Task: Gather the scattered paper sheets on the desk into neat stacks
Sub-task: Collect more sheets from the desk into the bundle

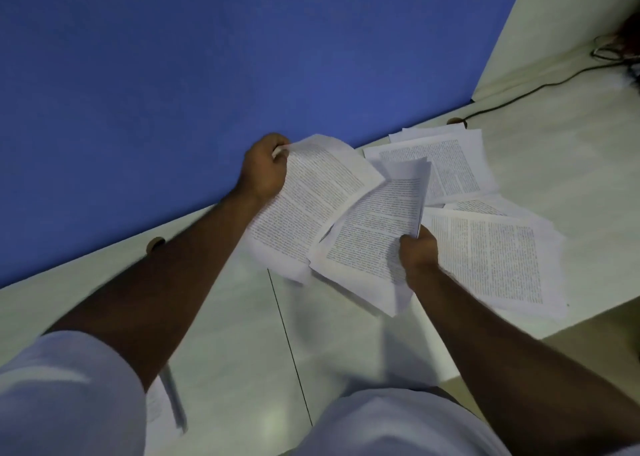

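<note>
My left hand (265,168) grips the top corner of a printed paper sheet (304,199), which is lifted and curled above the desk. My right hand (417,251) holds a small bundle of printed sheets (370,237) by its right edge, overlapping the left sheet. More printed sheets lie loose on the pale desk (242,317): a spread at the right (491,258) and another group behind it (453,164) near the blue partition.
A blue partition (173,74) runs along the desk's far edge. A black cable (540,88) crosses the back right corner. More paper (166,403) shows under my left sleeve. A seam line (287,337) crosses the desk, whose front edge drops off at the right.
</note>
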